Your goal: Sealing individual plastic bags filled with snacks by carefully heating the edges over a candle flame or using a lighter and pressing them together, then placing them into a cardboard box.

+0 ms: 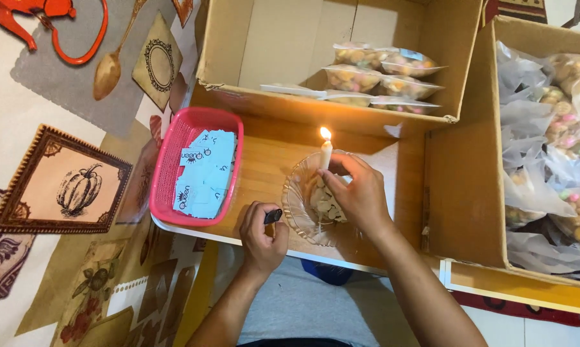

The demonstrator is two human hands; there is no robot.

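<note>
- A patterned mat (59, 186) with pumpkin and spoon pictures covers the floor at the far left.
- A pink plastic basket (168, 160) sits on the left end of a low wooden table (271, 160); light blue paper slips (206, 170) lie stacked inside it.
- The left hand (262, 238) rests at the table's front edge, just right of the basket, fingers curled into a loose fist around a small dark lighter (272, 216) whose top sticks out between thumb and forefinger.
- A clear glass bowl (296, 205) stands just beside that hand, with pale wax bits at its bottom.
- A white candle (326, 154) stands upright in the bowl, its flame lit; the right hand (357, 193) reaches over the bowl and pinches the candle's lower part between fingertips and thumb.
- Behind the bowl, an open cardboard box (238, 58) holds sealed clear bags of small coloured cookies (380, 80), piled toward its right side.
- At the far right, a second cardboard box (470, 180) is filled with more clear bags of cookies (560, 167), loosely heaped.
</note>
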